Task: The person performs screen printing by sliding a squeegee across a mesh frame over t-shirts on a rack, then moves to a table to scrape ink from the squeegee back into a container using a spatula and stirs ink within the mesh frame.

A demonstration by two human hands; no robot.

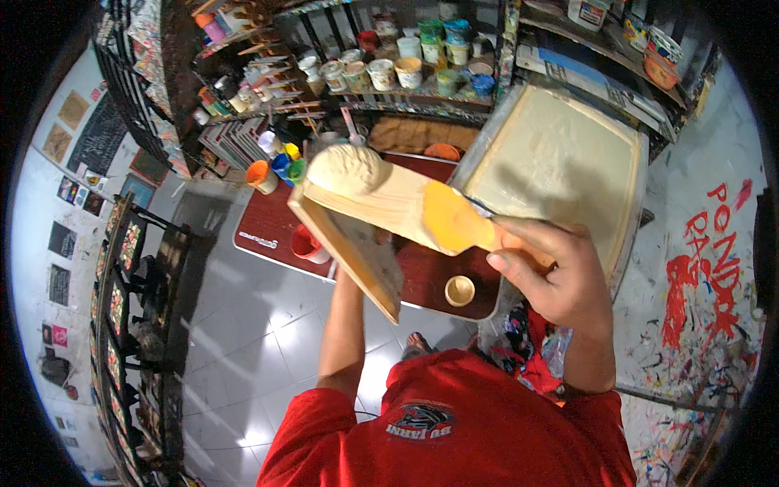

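Observation:
A tilted wooden frame (pixel 353 264) is held up in the air at the end of my left forearm (pixel 342 325); my left hand and its fingers are hidden behind it. Its upper side (pixel 369 203) is streaked with cream-coloured paste, and a thick lump of that paste (pixel 347 169) sits at the far left end. My right hand (pixel 560 268) is closed around the orange handle of a yellow scraper (pixel 454 217), thumb on the near side. The scraper's wide end lies against the streaked side, right of the lump.
Below is a dark red table (pixel 430 272) with a small cream-coloured cup (pixel 459 290), a red pot (pixel 310 243) and several paint containers (pixel 280 166). A large tray (pixel 560 158) holding a pale sheet stands at the far right. Shelves of paint tubs (pixel 381 75) line the back.

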